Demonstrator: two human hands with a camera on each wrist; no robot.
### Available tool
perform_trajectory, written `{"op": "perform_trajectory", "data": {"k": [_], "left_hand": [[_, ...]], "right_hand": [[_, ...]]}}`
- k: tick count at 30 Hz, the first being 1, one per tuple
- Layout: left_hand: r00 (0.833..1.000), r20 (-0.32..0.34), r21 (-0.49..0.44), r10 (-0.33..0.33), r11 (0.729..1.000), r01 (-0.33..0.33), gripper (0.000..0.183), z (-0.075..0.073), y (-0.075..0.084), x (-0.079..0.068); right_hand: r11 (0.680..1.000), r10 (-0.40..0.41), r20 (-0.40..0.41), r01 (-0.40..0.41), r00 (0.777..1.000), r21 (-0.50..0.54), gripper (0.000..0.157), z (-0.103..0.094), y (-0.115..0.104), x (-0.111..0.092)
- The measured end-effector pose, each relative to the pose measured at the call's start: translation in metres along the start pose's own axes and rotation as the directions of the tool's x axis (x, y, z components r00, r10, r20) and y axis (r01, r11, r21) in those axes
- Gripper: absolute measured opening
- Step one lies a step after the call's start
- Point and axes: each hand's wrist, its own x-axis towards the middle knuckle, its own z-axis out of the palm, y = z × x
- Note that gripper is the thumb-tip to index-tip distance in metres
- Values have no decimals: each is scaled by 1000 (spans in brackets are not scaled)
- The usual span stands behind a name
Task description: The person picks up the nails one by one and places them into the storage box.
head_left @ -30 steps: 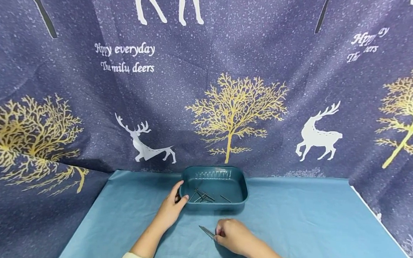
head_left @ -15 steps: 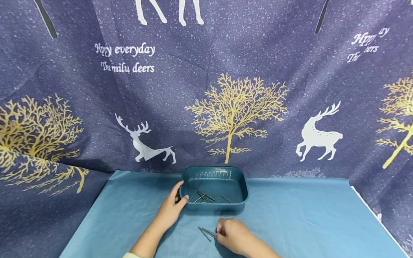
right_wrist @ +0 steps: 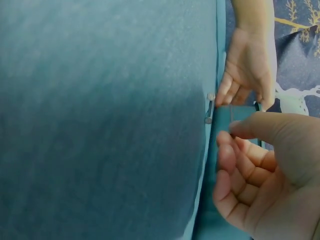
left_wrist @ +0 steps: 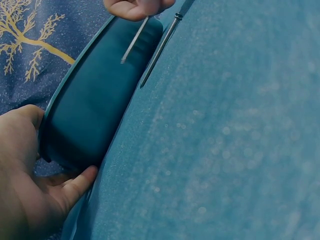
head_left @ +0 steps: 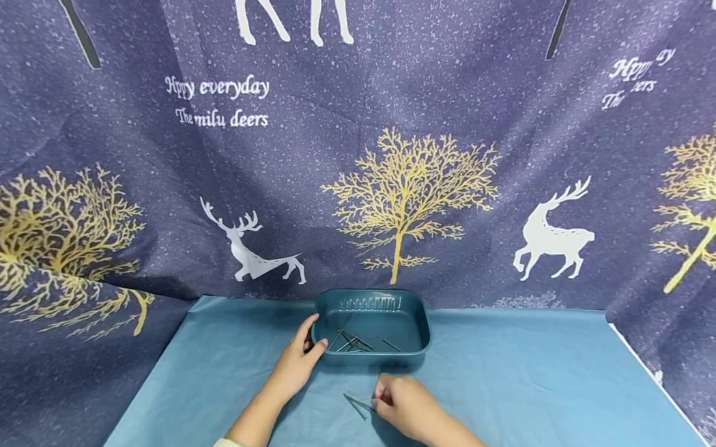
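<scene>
My left hand (head_left: 296,360) grips the left end of a dark teal tray (head_left: 395,357), its thumb at the near corner and its fingers along the side. In the left wrist view, that hand (left_wrist: 30,185) spans the tray's end wall. My right hand (head_left: 409,408), in front of the tray, pinches a thin metal nail (left_wrist: 133,42) between thumb and fingertips. Below the pinched nail, loose nails (head_left: 356,406) lie on the blue cloth near the fingertips. Two nail heads (right_wrist: 209,108) show beside the right hand (right_wrist: 260,170) in the right wrist view.
Several nails (head_left: 353,341) lie in the tray's left part, and a single nail (head_left: 391,346) lies farther right in it. Behind the blue tablecloth (head_left: 526,384) hangs a purple curtain (head_left: 311,179) printed with deer and trees, close to the tray's far side.
The nails by my right fingertips have spread apart into an angle. My right hand has risen slightly with one nail pinched. The left hand and the tray have stayed put.
</scene>
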Motion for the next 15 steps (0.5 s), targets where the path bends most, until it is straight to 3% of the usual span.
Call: {"op": "perform_trajectory", "data": {"k": [9, 15], "left_hand": [[1000, -10, 5, 2, 1000, -2, 61, 1, -1, 0], [1000, -11, 6, -4, 1000, 4, 61, 1, -1, 0]], "right_hand": [[998, -36, -102, 40, 994, 38, 17, -6, -1, 4], [999, -9, -175, 15, 985, 31, 18, -10, 1, 8]]}}
